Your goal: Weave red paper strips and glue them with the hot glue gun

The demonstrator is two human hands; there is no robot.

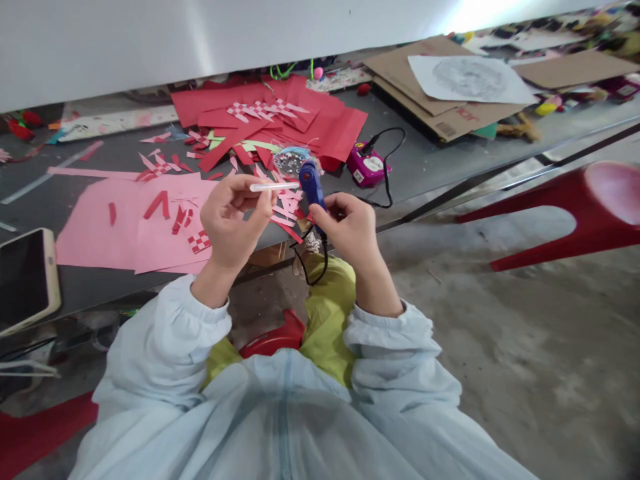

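Observation:
A translucent white glue stick (274,187) is pinched between the thumb and fingers of my left hand (234,217). Its right end meets, or lies right beside, the blue glue gun (312,187); I cannot tell whether it is inside. My right hand (350,225) grips the glue gun by its lower part, and a black cord (326,257) hangs from it. Both hands are raised over the front edge of the table. Behind them lie pink and red paper strips (286,207) and a clear round piece with small shiny bits (290,162).
Pink sheets (100,220) with red scraps lie left, beside a phone (27,280). Red paper (330,127) is piled behind. A purple plug box (367,165) with a black cable sits right of it. Cardboard (450,120) lies at the back right. A red stool (565,207) stands right.

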